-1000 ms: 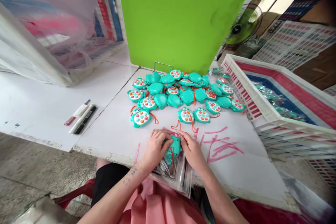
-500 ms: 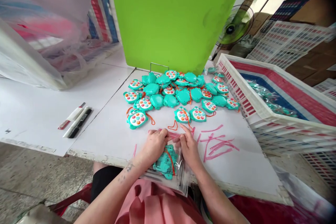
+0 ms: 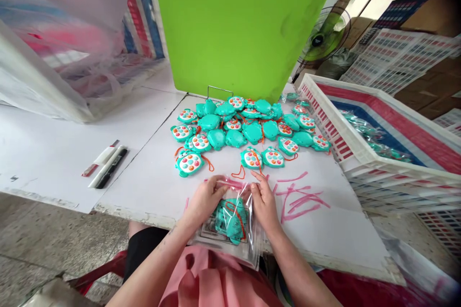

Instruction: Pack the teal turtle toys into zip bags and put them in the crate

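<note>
A clear plastic bag (image 3: 252, 237) lies at the table's front edge, with a teal turtle toy (image 3: 230, 220) and its orange cord inside. My left hand (image 3: 207, 199) pinches the bag's upper left edge, fingers closed. On the upper right edge, my right hand (image 3: 264, 199) grips the same bag. More clear bags seem to lie beneath it. Beyond my hands is a heap of turtle toys (image 3: 252, 132), some showing white fronts with coloured dots, others their plain teal backs. Two of them (image 3: 272, 157) lie closest to my right hand.
A white plastic crate (image 3: 360, 153) with a striped lining holds bagged toys at the right. A green board (image 3: 234, 24) stands behind the heap. To the left lie a marker (image 3: 111, 168) and a cutter knife (image 3: 101, 159). Pink marks (image 3: 302, 199) are on the tabletop.
My hands have moved slightly apart along the bag's top, which is now spread flatter. The toy inside shows through more of the film. The heap has not changed.
</note>
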{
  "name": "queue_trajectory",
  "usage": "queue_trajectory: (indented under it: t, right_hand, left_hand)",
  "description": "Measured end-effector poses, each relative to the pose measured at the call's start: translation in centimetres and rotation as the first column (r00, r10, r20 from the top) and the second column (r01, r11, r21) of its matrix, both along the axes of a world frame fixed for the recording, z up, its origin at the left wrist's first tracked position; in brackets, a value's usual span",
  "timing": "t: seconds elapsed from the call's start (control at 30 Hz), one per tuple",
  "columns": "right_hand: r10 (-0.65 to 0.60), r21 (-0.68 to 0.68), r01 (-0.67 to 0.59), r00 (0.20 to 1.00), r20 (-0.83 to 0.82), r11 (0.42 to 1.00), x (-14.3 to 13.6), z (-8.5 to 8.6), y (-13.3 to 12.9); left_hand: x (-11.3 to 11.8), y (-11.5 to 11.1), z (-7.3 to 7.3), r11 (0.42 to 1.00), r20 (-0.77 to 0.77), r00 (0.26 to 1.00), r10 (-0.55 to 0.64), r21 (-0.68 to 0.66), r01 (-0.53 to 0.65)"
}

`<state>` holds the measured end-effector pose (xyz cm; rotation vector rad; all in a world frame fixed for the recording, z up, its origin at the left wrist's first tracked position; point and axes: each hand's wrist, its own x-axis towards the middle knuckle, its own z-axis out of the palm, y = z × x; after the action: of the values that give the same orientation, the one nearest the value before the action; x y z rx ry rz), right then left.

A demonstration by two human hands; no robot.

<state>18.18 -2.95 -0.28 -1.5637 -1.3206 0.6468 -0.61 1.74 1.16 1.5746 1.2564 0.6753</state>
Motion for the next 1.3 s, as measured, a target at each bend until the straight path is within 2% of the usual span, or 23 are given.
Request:
queue_trajectory:
  t: [0.07,0.2,0.37,0.43,0.5,0.63,0.77,0.9,1.0,1.2,1.3]
  right_hand:
    - [-0.010,0.005,0.010,1.000,-0.014,1.000,0.0,0.0,0.0]
    - [-0.028,0.034,0.031,0.996,-0.083,0.999,0.2,-0.6,0.1]
    - [-0.141,0.238,0.115,0.985,0.097,0.964,0.6,-0.2,0.0]
    - [-0.130,0.297,0.069,0.973,0.192,0.952,0.5,0.4,0.0]
    - [-0.069,0.323,-0.024,0.959,0.274,0.946,0.1,1.2,0.0]
    - [0.018,0.365,-0.163,0.929,0.370,0.917,-0.9,2.6,0.5]
    - [0.080,0.338,-0.248,0.894,0.440,0.908,-1.8,3.2,1.5]
    - [0.190,0.262,-0.383,0.814,0.548,0.886,-2.8,3.4,2.4]
    - [0.238,0.186,-0.439,0.742,0.627,0.879,-3.5,3.3,2.8]
    - [0.207,0.110,-0.493,0.545,0.813,0.863,-4.4,3.1,3.2]
    - [0.182,0.106,-0.495,0.498,0.848,0.862,-4.6,3.1,3.3]
  left_hand:
    - [0.0,0.2,-0.2,0.998,0.058,0.998,-0.028,-0.054,0.031]
    - [-0.2,0.1,-0.5,0.985,0.224,0.974,0.017,-0.172,0.022]
    - [-0.7,-0.3,-0.5,0.988,0.223,0.975,-0.013,-0.144,0.046]
    - [-0.7,-0.3,-0.5,0.986,0.233,0.972,-0.023,-0.155,0.060]
    - [-0.7,-0.2,-0.5,0.985,0.232,0.972,-0.026,-0.159,0.064]
    - [-0.8,-0.2,-0.3,0.983,0.215,0.976,-0.036,-0.166,0.073]
    - [-0.9,-0.2,-0.3,0.984,0.248,0.967,-0.065,-0.143,0.103]
    - [-1.0,-0.2,-0.6,0.990,0.260,0.963,-0.071,-0.100,0.100]
    - [-1.0,-0.3,-0.6,0.993,0.247,0.964,-0.095,-0.045,0.110]
    - [-1.0,-0.4,0.3,0.994,0.140,0.984,-0.110,0.036,0.107]
    - [-0.9,-0.4,0.5,0.993,0.120,0.986,-0.112,0.045,0.108]
